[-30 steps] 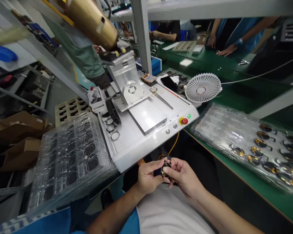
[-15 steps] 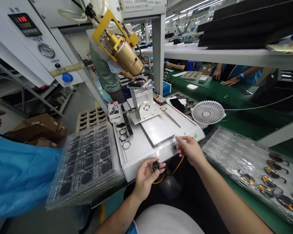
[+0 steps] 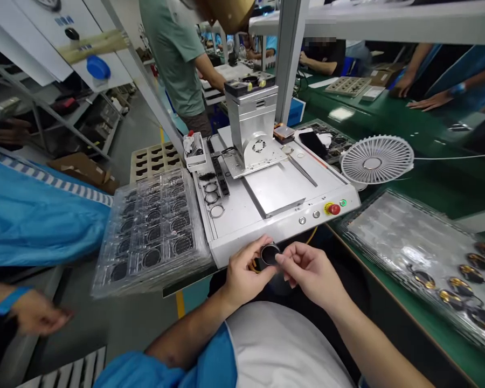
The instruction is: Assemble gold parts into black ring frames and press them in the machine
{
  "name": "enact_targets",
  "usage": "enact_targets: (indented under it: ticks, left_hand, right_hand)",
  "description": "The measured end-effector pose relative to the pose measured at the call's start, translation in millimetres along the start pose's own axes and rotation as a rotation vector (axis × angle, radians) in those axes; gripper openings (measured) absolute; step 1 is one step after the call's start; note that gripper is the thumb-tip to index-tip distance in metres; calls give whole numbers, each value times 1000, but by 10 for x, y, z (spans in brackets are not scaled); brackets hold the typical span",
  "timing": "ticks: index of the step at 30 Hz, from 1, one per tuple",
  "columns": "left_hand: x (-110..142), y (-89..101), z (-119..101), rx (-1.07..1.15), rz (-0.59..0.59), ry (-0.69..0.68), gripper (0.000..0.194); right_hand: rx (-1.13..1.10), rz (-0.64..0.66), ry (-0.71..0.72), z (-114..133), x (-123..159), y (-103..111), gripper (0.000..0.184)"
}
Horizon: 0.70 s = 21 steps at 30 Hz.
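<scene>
A small round black part with a silver metal rim is held just in front of my body, below the front edge of the white machine. My left hand grips it from the left side. My right hand reaches it from the right, with the thumb and fingertips pinching its edge. The hands hide part of its underside. A yellow-orange cable shows behind my left hand.
The white bench machine with a red stop button stands just beyond my hands. Clear plastic trays of black round parts lie to the left, and a tray of gold-and-black parts lies to the right. A co-worker's hand and blue sleeve are at the left.
My right hand has moved back from the machine's front panel to the round part and now pinches it. The part has turned, showing its dark face and rim. The view has swung.
</scene>
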State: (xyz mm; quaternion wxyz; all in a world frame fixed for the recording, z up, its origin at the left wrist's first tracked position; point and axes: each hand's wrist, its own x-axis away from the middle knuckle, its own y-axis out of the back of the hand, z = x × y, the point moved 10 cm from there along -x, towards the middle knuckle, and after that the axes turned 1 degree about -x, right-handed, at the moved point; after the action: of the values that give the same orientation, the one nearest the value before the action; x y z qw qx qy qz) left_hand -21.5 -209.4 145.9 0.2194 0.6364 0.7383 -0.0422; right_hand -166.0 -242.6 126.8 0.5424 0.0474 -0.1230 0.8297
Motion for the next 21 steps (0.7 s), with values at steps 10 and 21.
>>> enact_targets:
  ticks: [10,21]
  left_hand:
    - [2,-45,-166,-134,21,-123,71]
    - [47,-50,-159,-166,20,-121,65]
  right_hand:
    - [46,-90,37,-82,23,26,48]
    - [79,-117,65,-109,24,13,48]
